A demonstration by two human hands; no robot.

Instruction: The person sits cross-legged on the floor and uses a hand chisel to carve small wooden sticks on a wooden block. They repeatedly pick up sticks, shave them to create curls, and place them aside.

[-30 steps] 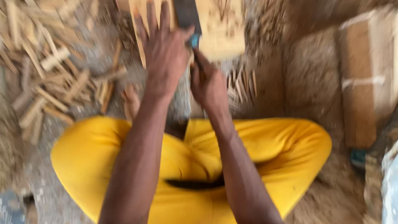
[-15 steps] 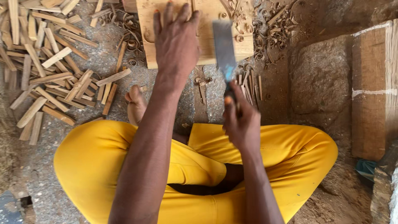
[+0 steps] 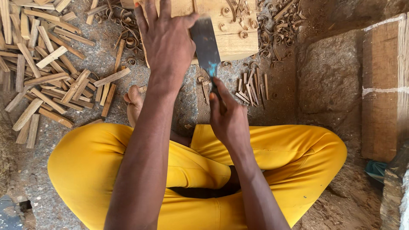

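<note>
Many split sticks lie done, while the left hand presses spread on the block and the right hand grips the blade.

blade swung left — now beside left hand.

Single head view, looking steeply down, close over lap (no second view).

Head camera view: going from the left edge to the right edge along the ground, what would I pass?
Pile of split wooden sticks → left hand pressed on the wooden block → flat blade gripped by the right hand → small cluster of thin sticks → grey stone → tall wooden block.
</note>
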